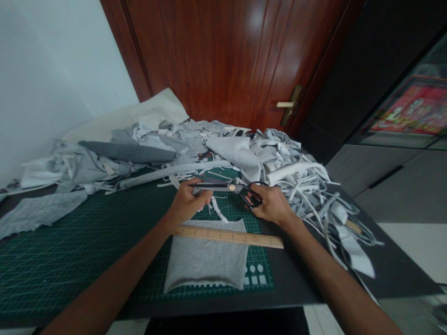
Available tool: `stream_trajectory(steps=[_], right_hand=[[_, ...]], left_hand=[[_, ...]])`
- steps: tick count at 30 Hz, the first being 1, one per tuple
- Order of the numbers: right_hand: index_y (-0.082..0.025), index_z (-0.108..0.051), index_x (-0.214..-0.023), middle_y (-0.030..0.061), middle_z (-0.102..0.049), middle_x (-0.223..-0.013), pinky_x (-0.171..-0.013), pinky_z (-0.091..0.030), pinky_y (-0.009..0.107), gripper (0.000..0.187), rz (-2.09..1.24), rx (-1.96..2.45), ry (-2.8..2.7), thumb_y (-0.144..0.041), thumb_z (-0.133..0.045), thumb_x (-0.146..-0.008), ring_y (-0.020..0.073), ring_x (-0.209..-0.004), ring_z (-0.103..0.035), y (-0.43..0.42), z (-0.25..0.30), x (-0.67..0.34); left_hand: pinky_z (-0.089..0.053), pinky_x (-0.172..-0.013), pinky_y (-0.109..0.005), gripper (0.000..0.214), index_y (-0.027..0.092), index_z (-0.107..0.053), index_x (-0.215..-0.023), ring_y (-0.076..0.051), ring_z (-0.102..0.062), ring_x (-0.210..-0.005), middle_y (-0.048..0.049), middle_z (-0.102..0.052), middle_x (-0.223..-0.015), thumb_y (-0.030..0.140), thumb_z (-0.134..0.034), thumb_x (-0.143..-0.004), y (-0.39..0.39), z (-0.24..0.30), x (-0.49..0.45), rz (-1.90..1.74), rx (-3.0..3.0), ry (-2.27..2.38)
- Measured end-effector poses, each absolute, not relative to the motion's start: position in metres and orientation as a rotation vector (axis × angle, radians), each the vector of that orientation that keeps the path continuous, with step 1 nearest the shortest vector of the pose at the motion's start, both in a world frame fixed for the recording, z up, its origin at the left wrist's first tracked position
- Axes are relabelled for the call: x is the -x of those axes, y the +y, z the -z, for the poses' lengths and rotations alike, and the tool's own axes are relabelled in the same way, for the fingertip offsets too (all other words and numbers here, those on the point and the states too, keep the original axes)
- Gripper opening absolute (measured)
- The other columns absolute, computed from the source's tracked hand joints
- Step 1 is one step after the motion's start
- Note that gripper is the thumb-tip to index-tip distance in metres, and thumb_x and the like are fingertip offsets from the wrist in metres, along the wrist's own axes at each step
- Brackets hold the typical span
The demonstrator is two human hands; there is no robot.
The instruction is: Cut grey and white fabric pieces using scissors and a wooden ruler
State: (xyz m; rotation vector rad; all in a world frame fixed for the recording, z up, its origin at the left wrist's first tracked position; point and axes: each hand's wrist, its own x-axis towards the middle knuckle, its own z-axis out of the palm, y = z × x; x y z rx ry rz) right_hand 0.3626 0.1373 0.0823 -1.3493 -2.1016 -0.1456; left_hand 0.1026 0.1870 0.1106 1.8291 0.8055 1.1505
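Note:
My right hand [270,202] has its fingers through the black handles of a pair of scissors [231,187]. The blades point left, slightly apart, and reach across to my left hand [188,201]. The left fingers are closed beside the blades; what they grip is mostly hidden, though a pale bit shows at the fingertips. Just below, a thin white fabric strip [219,210] lies on the green cutting mat [115,242]. Nearer me is a grey piece of fabric [207,263], with a wooden ruler [230,235] across its upper part.
Grey and white fabric scraps [195,137] are heaped along the back of the black table [293,274]. More strips [310,195] pile up at the right, some trailing over the front edge. A grey fabric piece [42,211] lies at the left. Behind stands a wooden door [209,60].

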Motion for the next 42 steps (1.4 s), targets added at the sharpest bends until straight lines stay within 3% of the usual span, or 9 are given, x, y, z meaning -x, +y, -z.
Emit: stream_trajectory(steps=[20,25,35,42], right_hand=[[-0.021,-0.06,-0.08,0.0012,-0.067,-0.069,-0.057,-0.034,0.025,0.008,0.139,1.348,-2.103,-0.025,-0.061,-0.087,0.0146,-0.057,-0.058,0.136,-0.086,-0.363],[-0.022,-0.059,-0.082,0.0006,-0.065,-0.069,-0.055,-0.033,0.025,0.006,0.126,1.352,-2.122,-0.025,-0.063,-0.081,0.0149,-0.056,-0.055,0.134,-0.087,-0.36],[-0.022,-0.058,-0.083,0.001,-0.065,-0.069,-0.056,-0.034,0.025,0.008,0.105,1.348,-2.133,-0.027,-0.063,-0.083,0.015,-0.057,-0.055,0.134,-0.086,-0.361],[-0.022,-0.058,-0.083,0.0011,-0.065,-0.07,-0.055,-0.034,0.026,0.006,0.122,1.352,-2.127,-0.025,-0.063,-0.082,0.0151,-0.056,-0.055,0.132,-0.087,-0.359]], left_hand=[[-0.036,-0.039,-0.017,0.031,0.019,-0.054,-0.054,-0.005,-0.042,-0.036,0.0062,-0.048,-0.042,0.03,-0.063,-0.081,0.189,-0.107,-0.101,-1.119,-1.849,0.792],[-0.037,-0.037,-0.016,0.026,0.019,-0.056,-0.062,-0.005,-0.045,-0.037,0.0055,-0.055,-0.048,0.032,-0.068,-0.08,0.19,-0.105,-0.101,-1.157,-1.759,0.797],[-0.037,-0.037,-0.017,0.017,0.017,-0.061,-0.069,-0.006,-0.045,-0.037,0.0052,-0.058,-0.05,0.029,-0.071,-0.076,0.191,-0.098,-0.1,-1.128,-1.727,0.82],[-0.038,-0.039,-0.016,0.026,0.017,-0.059,-0.058,-0.005,-0.045,-0.039,0.004,-0.054,-0.049,0.025,-0.066,-0.083,0.192,-0.097,-0.099,-1.128,-1.821,0.805]])
